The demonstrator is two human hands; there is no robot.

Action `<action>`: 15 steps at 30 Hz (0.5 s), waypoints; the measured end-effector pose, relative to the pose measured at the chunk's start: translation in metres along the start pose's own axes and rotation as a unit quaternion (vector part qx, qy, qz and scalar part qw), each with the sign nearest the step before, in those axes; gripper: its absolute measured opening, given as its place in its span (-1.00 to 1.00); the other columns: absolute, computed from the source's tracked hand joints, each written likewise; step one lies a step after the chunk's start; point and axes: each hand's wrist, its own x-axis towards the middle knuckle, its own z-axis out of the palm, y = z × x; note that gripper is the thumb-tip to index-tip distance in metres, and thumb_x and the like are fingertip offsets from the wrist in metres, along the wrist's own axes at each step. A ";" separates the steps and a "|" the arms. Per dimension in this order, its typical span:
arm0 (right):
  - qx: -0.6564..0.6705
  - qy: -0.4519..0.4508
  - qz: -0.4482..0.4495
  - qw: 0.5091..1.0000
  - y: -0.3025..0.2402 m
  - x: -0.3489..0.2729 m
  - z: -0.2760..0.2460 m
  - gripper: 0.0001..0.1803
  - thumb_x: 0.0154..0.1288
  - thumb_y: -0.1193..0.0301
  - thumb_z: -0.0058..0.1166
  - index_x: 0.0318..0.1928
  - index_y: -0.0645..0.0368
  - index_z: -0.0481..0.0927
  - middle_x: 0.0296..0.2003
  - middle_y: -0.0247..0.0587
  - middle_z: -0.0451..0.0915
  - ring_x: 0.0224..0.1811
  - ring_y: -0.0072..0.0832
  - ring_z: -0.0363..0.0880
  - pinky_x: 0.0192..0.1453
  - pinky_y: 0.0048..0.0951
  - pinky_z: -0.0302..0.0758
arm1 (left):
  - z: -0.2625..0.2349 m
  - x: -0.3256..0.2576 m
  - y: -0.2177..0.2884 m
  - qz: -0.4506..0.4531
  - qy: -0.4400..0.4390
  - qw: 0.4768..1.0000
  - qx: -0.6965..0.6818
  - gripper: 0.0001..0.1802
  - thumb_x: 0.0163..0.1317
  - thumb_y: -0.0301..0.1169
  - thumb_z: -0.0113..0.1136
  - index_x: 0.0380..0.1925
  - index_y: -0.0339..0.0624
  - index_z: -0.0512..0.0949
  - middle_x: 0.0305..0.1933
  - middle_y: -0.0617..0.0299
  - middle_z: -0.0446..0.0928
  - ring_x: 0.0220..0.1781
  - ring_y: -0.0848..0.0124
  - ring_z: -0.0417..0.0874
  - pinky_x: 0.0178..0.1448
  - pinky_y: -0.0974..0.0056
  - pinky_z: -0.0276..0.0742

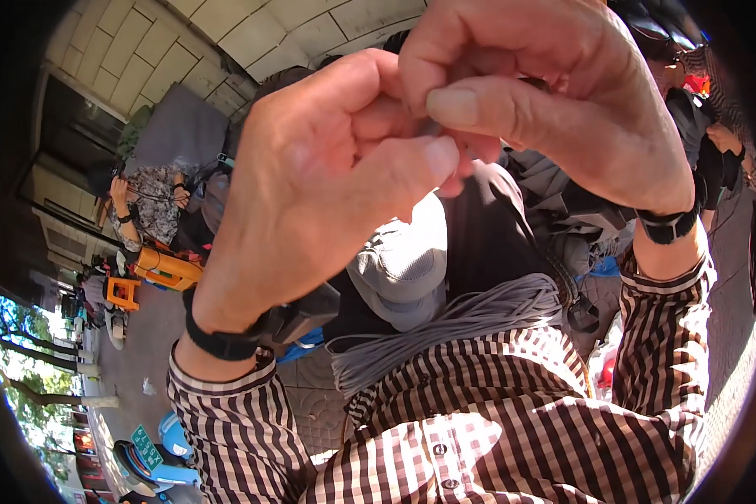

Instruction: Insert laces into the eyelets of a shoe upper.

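Observation:
My left hand (311,181) and my right hand (554,118) are raised close together, their fingertips meeting or nearly so. Both are closed, with thumbs bent in toward the fingers. Anything pinched between them is too small or too hidden to name. Below the hands, a bundle of thin grey cords (454,329) lies across my lap over the checked shirt (445,428). Beyond the cords shows a light grey shoe (401,265), partly in bright sun, beside a dark trouser leg (483,231).
On the left sits a person (155,202) in a patterned top, holding a dark strand. Near them stand a yellow-orange crate or stool (168,269) and a smaller orange stool (122,293). Other people (718,134) are close on the right. A pale block wall (294,34) runs behind.

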 end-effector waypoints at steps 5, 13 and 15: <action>-0.020 0.014 -0.057 0.998 -0.016 0.010 0.013 -0.95 0.26 0.57 0.11 -0.26 0.26 0.55 -0.43 -0.26 0.60 -0.45 -0.57 0.57 -0.36 -0.57 0.51 | -0.011 -0.025 0.019 -0.033 0.029 0.996 0.072 -0.77 0.18 -0.45 0.14 -0.23 -0.40 0.49 -0.36 0.02 0.61 -0.44 0.47 0.60 -0.41 0.46 0.47; 0.059 0.043 0.018 0.997 -0.030 0.021 0.019 -0.85 0.26 0.51 0.22 -0.20 0.29 0.59 -0.34 -0.31 0.64 -0.33 -0.65 0.58 -0.24 -0.58 0.53 | -0.013 -0.046 0.038 -0.049 0.077 0.995 0.031 -0.86 0.20 -0.47 0.17 -0.35 -0.36 0.51 -0.47 0.06 0.61 -0.50 0.48 0.59 -0.48 0.48 0.45; 0.164 0.024 -0.043 0.985 -0.019 0.024 0.018 -0.86 0.25 0.54 0.22 -0.21 0.31 0.59 -0.34 -0.28 0.64 -0.33 -0.65 0.58 -0.24 -0.58 0.53 | -0.015 -0.043 0.036 -0.016 0.093 0.995 -0.013 -0.87 0.20 -0.46 0.18 -0.37 -0.34 0.52 -0.53 0.10 0.60 -0.58 0.53 0.56 -0.55 0.50 0.40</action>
